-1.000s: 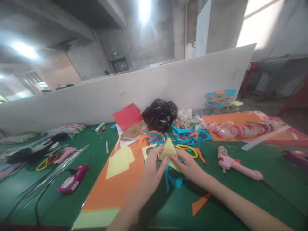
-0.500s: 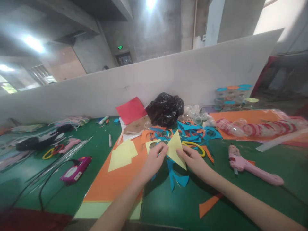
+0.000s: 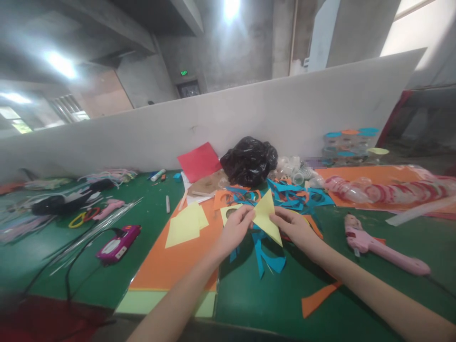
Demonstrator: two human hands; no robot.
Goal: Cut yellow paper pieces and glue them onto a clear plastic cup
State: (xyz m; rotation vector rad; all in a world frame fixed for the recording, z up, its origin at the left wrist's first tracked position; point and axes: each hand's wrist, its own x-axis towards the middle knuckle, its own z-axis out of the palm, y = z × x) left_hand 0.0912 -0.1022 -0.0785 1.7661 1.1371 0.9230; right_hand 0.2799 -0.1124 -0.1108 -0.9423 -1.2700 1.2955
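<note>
A piece of yellow paper (image 3: 266, 217), seemingly folded to a pointed shape, is held up between both hands above the green table. My left hand (image 3: 238, 224) pinches its left edge with thumb and fingers. On the other edge, my right hand (image 3: 292, 226) has its fingers closed in the same way. Beneath the hands lie blue paper scraps (image 3: 272, 261) and a yellow sheet with a round hole, partly hidden by my left hand. Part of a yellow loop-shaped handle shows behind my right hand. Flat yellow paper pieces (image 3: 183, 227) rest on an orange sheet (image 3: 171, 266) to the left.
A pink glue gun (image 3: 383, 249) lies at right, near an orange strip (image 3: 318, 300). Behind are a black plastic bag (image 3: 249, 161), red paper (image 3: 199, 161) and clear plastic bottle pieces (image 3: 374, 192). A purple device (image 3: 118, 244) with a black cable sits left. A white partition (image 3: 142, 137) stands behind.
The camera view has swung slightly left, so everything appears farther right. Both hands still hold the yellow paper, and my right hand now covers more of the yellow loop.
</note>
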